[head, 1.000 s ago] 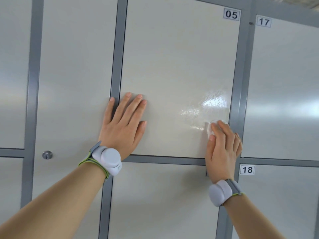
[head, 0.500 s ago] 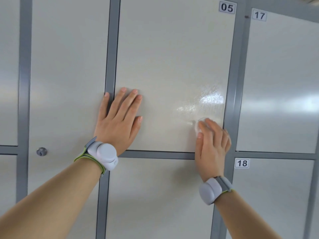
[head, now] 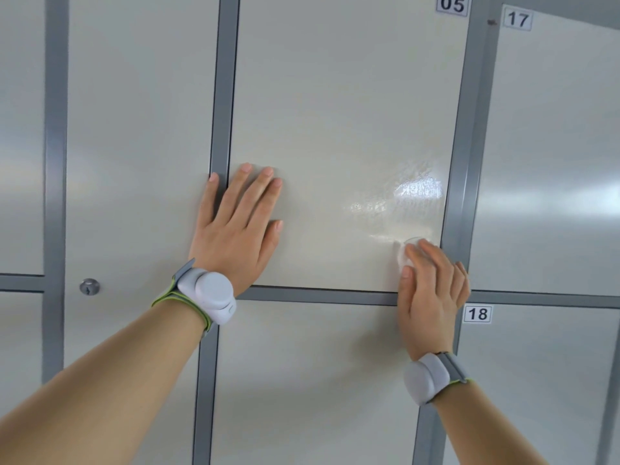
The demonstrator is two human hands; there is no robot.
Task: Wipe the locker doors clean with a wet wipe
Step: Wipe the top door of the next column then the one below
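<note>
The locker door [head: 335, 112] marked 05 has a smooth cream coating with a soft sheen, and a wet patch [head: 416, 193] near its lower right corner glistens with a fine pebbled texture. The frame [head: 223, 78] looks like matt grey metal, the lock [head: 89, 286] shiny metal. The wet wipe [head: 402, 255] is soft white cloth-like stuff; the wristbands [head: 209, 293] carry matt white plastic pods.

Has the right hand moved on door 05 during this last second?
Yes. The right hand has slid the wet wipe down door 05, closer to the grey bar below it.
</note>
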